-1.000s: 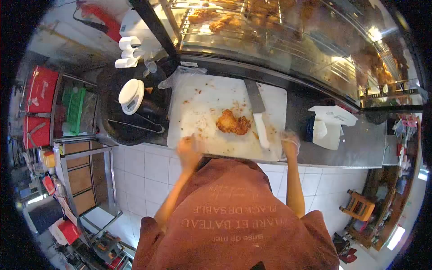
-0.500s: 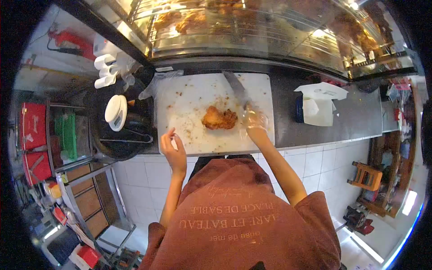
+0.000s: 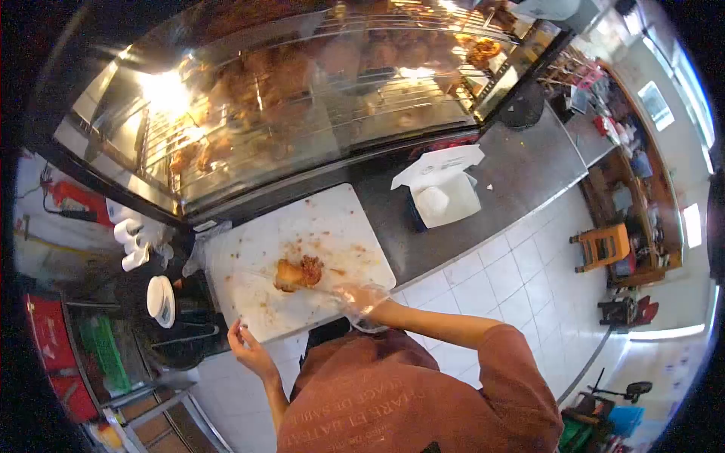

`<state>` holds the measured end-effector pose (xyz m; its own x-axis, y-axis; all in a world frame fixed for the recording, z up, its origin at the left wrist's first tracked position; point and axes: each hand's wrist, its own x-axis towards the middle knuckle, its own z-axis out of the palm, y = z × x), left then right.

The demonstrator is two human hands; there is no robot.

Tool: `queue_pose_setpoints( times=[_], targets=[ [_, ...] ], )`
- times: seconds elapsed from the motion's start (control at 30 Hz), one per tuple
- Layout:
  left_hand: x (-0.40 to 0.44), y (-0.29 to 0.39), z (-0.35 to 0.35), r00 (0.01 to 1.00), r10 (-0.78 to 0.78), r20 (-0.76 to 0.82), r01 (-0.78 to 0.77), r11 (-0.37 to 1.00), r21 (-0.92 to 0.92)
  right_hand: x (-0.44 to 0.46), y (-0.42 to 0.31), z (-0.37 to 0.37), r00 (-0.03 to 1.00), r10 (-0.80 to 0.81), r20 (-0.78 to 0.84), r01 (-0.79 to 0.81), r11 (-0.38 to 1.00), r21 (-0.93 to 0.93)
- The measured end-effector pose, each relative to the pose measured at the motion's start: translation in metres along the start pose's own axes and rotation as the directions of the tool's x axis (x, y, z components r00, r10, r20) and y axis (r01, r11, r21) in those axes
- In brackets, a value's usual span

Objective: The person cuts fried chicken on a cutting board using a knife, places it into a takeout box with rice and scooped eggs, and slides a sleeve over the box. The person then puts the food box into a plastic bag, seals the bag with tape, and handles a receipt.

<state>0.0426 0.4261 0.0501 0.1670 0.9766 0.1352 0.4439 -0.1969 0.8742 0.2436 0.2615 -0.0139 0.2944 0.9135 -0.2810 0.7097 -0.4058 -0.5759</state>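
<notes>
Close by at the bottom, I see a brown-red shirt [image 3: 408, 400] with pale upside-down letters. Just above it, the right hand [image 3: 364, 300] wears a thin, clear plastic glove [image 3: 370, 327]. Its fingers look closed around the handle of a knife [image 3: 321, 289] — the handle is hidden, and the blade is a grey blur. The blade reaches the near side of a piece of fried chicken [image 3: 300, 272], but I cannot tell if it has gone in.

The left hand [image 3: 249, 349] is bare and loose, fingers apart and a little bent, just off the near left corner of the white cutting board [image 3: 332, 211]. The chicken sits near the middle of that board, with brown crumbs around it.

A bit farther, I see a white scale [image 3: 158, 300] left of the board. To the right, a white box [image 3: 453, 208] stands with its lid up on the dark counter [image 3: 408, 260]. Behind the board is a big glass case [image 3: 302, 106] — bright lights and wire racks inside. Far to the right, there's an orange stool [image 3: 610, 245] by a wooden shelf [image 3: 655, 200].
</notes>
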Motion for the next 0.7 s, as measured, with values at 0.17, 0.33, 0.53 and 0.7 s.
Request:
queue_pose_setpoints(
  times=[0.17, 0.33, 0.53, 0.7],
  targets=[
    [-0.009, -0.015, -0.009, 0.998, -0.065, -0.002, 0.064, 0.995, -0.079, -0.020, 0.034, -0.037, 0.995, 0.059, 0.077, -0.031, 0.946, -0.322],
    [0.006, -0.017, -0.017, 0.995, -0.014, 0.097, 0.026, 0.992, -0.121, -0.023, 0.016, -0.084, 0.966, 0.143, -0.215, -0.176, 0.974, -0.143],
    [0.048, -0.001, -0.024, 0.981, 0.126, 0.148, -0.108, 0.986, -0.127, 0.049, -0.027, -0.066, 0.976, 0.213, -0.041, -0.213, 0.904, -0.372],
    [0.068, -0.009, -0.028, 0.971, 0.111, 0.213, -0.078, 0.985, -0.155, 0.042, -0.046, -0.055, 0.997, 0.027, -0.072, -0.050, 0.941, -0.334]
  ],
)
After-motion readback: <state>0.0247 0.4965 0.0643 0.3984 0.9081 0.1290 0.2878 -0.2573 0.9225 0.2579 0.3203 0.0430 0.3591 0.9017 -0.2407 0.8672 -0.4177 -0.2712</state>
